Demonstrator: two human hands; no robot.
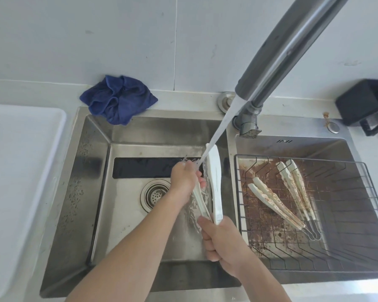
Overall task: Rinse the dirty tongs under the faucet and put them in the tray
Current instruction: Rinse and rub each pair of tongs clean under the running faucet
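White tongs (214, 182) are held over the left sink basin (92, 192), under water running from the faucet (288, 51). My right hand (223, 243) grips their handle end. My left hand (183, 178) curls round the left arm of the tongs, up in the stream. Two more pairs of tongs, smeared brown, lie in the wire rack (345, 264) in the right basin: one pair (275, 203) to the left, the other (297, 186) beside it. A white tray (13, 171) sits on the counter at the left.
A crumpled blue cloth (118, 99) lies on the sink's back rim. A black container (367, 105) stands at the back right. The drain (155, 195) lies in the left basin floor. Brown grime covers the rack's left part.
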